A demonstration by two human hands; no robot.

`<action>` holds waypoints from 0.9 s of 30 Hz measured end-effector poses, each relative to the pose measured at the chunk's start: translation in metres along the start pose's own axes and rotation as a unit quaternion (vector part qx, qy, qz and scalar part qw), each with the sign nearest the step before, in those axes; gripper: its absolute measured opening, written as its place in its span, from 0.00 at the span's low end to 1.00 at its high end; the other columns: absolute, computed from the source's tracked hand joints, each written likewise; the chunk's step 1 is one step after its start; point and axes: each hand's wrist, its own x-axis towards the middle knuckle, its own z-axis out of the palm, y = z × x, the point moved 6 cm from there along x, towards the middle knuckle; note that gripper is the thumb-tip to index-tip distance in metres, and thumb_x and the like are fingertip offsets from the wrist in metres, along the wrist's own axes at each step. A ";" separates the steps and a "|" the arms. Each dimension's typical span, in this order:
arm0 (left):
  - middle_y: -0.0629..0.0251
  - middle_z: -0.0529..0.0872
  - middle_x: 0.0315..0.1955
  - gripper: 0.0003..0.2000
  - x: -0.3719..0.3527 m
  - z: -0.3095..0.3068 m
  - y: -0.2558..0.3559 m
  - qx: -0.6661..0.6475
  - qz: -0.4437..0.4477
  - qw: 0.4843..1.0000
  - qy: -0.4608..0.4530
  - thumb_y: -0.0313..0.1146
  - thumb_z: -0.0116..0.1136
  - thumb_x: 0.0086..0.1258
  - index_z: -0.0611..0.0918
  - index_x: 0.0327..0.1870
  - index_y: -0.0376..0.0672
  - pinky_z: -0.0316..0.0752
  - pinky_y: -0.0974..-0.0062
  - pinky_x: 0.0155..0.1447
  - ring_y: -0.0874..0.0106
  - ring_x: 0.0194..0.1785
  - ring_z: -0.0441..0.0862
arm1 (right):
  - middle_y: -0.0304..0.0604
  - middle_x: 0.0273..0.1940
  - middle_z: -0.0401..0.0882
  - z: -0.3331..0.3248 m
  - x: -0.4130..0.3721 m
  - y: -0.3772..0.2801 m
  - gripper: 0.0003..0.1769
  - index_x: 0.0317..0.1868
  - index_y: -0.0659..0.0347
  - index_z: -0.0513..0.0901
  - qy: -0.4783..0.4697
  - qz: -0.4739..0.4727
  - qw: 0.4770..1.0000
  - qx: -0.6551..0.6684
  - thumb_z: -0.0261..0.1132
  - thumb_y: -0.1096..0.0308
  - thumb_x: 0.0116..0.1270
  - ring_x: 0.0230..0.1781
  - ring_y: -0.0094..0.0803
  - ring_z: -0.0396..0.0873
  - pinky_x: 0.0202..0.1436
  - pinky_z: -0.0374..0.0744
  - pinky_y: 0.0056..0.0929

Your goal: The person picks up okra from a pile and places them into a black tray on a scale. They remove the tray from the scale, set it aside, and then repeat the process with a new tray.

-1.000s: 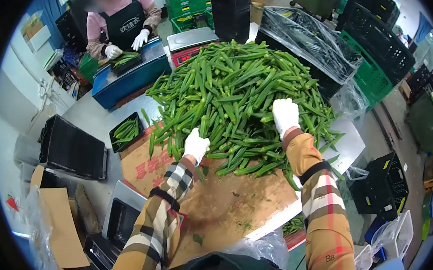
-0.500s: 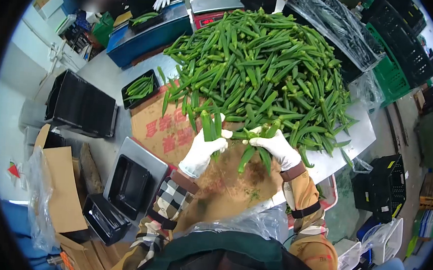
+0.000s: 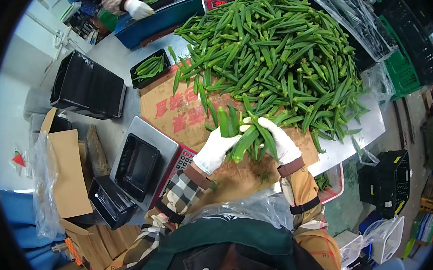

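Observation:
A large heap of green okra (image 3: 277, 54) covers the back of the work surface. My left hand (image 3: 216, 147), in a white glove, is closed round several okra pods that point away from me. Close to its right, my right hand (image 3: 278, 139), also gloved, grips several more pods, which hang down between the hands. Both are over brown cardboard (image 3: 178, 107) with red print. An empty black tray (image 3: 137, 167) rests on a scale (image 3: 171, 174) left of my left hand. Farther back, another black tray (image 3: 150, 69) holds some okra.
A co-worker's gloved hand (image 3: 139, 9) is at the blue bin (image 3: 156, 23), back left. Stacked black trays (image 3: 88, 86) stand on the left, with more black trays (image 3: 111, 203) near the scale. A black crate (image 3: 385, 183) is at the right.
My hands have come closer together, with the okra in my right hand now beside my left. The view has shifted, showing more of the scale. The co-worker's gloved hand has moved over the blue bin.

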 end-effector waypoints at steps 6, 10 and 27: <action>0.61 0.84 0.57 0.22 -0.020 0.009 -0.002 -0.171 -0.078 0.979 -0.075 0.32 0.62 0.74 0.76 0.67 0.34 0.80 0.70 0.59 0.72 0.57 0.82 | 0.50 0.49 0.87 -0.016 -0.008 0.032 0.19 0.57 0.64 0.81 0.064 0.033 0.989 0.129 0.61 0.59 0.76 0.49 0.38 0.85 0.49 0.84 0.37; 0.65 0.83 0.56 0.23 -0.014 -0.003 -0.023 -0.033 -0.040 0.997 -0.052 0.34 0.65 0.73 0.76 0.66 0.36 0.76 0.72 0.63 0.74 0.59 0.80 | 0.47 0.43 0.87 -0.030 -0.002 0.050 0.12 0.49 0.66 0.84 0.102 -0.008 0.988 0.112 0.67 0.66 0.72 0.42 0.36 0.86 0.47 0.85 0.37; 0.60 0.84 0.53 0.27 -0.020 0.019 -0.036 -0.118 -0.116 0.986 -0.030 0.34 0.63 0.72 0.73 0.69 0.34 0.81 0.71 0.56 0.69 0.50 0.85 | 0.52 0.46 0.87 -0.045 -0.082 0.013 0.17 0.57 0.70 0.79 0.206 -0.083 0.972 -0.082 0.64 0.70 0.71 0.41 0.38 0.89 0.40 0.86 0.31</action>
